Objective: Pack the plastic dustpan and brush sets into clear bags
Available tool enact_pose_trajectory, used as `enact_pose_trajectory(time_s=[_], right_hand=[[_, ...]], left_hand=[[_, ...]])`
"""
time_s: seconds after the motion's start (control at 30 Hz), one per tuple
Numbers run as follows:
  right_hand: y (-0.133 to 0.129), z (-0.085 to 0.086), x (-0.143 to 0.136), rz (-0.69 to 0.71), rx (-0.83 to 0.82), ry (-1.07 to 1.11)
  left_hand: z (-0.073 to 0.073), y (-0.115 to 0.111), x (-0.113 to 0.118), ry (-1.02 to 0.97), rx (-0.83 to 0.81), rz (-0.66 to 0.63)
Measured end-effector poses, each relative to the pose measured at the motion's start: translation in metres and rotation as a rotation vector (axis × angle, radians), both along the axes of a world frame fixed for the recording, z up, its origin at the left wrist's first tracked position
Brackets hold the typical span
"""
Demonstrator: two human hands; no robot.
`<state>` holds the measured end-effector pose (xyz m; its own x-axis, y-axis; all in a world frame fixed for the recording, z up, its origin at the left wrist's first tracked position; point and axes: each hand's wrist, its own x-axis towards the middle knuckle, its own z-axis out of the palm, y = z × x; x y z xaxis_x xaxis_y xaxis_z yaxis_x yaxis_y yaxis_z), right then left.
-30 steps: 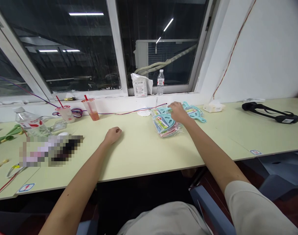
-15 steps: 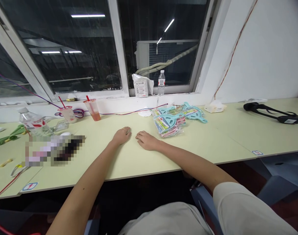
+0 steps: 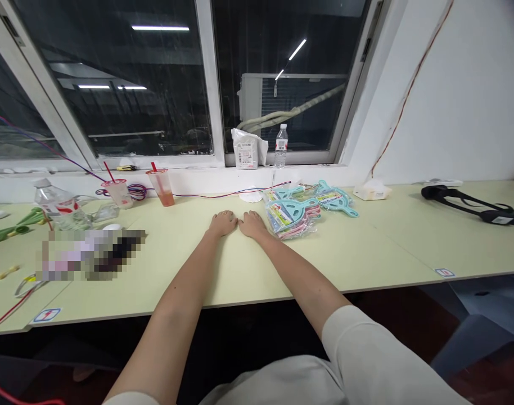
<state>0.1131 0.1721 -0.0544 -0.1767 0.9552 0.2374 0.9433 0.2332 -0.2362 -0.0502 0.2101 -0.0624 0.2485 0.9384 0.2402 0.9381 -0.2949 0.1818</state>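
Observation:
Both hands rest palm down on the pale yellow table (image 3: pixel 345 253), side by side and almost touching. My left hand (image 3: pixel 223 223) holds nothing; its fingers lie loosely on the surface. My right hand (image 3: pixel 252 224) is likewise empty, fingers lying forward on the table. Just right of it is a pile of small dustpans in clear plastic bags (image 3: pixel 291 216), turquoise on top with pink ones beneath. Another bagged turquoise dustpan (image 3: pixel 335 198) lies behind and to the right. A white round piece (image 3: pixel 251 195) lies beyond my fingers.
Drink cups with red straws (image 3: pixel 162 188) stand at the back left, near a large plastic bottle (image 3: pixel 58 205) and coiled wire (image 3: pixel 136 191). A water bottle (image 3: pixel 281 147) and white packet (image 3: pixel 246 152) stand on the sill. Tissues (image 3: pixel 372 191) and a black headset-like frame (image 3: pixel 472 205) lie right.
My hands have moved closer together and slightly farther forward on the table. My left hand has shifted right, toward the right one. The view has shifted slightly; the dustpans remain in place.

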Motion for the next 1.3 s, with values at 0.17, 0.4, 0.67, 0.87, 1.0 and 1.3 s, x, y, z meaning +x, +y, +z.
enact_pose_trajectory(time_s=[0.17,0.4,0.67,0.87,1.0,1.3], right_hand=[[0.011,-0.006,0.005,0.064,0.023,-0.045],[0.011,-0.01,0.012,0.116,0.044,-0.054],[0.015,-0.014,0.011,0.104,0.057,-0.03],[0.016,-0.016,0.012,0.098,0.081,-0.033],[0.017,-0.017,0.012,0.108,0.081,-0.035],[0.018,-0.019,0.013,0.114,0.072,-0.038]], left_hand=[[-0.005,-0.008,-0.002,0.014,0.021,-0.025],[-0.001,-0.012,-0.001,-0.004,0.033,0.0],[-0.001,-0.011,0.0,-0.019,0.044,0.022],[0.0,-0.012,0.001,-0.015,0.053,0.023],[0.001,-0.013,0.001,-0.011,0.053,0.033],[0.001,-0.013,0.001,-0.025,0.049,0.033]])
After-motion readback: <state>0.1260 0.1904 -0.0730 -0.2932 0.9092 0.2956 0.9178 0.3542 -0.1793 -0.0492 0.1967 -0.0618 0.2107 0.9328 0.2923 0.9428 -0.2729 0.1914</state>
